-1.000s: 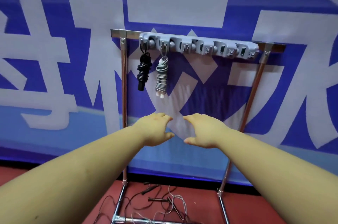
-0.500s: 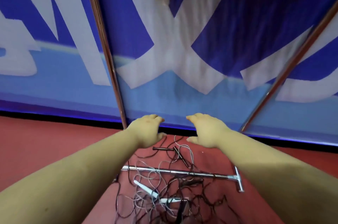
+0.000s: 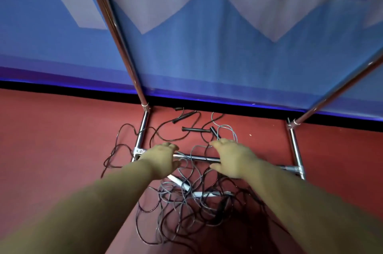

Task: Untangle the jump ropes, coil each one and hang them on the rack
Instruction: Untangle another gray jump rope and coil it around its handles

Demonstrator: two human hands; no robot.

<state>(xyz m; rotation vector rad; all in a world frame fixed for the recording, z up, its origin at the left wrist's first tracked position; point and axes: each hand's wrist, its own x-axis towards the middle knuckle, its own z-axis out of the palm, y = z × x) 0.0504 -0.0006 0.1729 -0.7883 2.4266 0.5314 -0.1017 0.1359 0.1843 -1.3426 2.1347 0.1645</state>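
A tangle of black and grey jump ropes (image 3: 186, 204) lies on the red floor across the rack's chrome base bar (image 3: 196, 158). Black handles (image 3: 193, 129) lie behind the bar; white handles (image 3: 204, 194) lie in the pile in front of it. My left hand (image 3: 160, 160) and my right hand (image 3: 231, 158) hover palm down over the tangle, fingers loosely spread, holding nothing. The top of the rack and the ropes hung on it are out of view.
The rack's two chrome uprights (image 3: 122, 46) rise at left and right (image 3: 339, 90), with side feet (image 3: 296, 150) on the floor. A blue and white banner (image 3: 207, 36) hangs right behind the rack.
My view has dropped from the rack's hooks to the floor. Both hands have moved down and now sit just over the rope pile, still empty.
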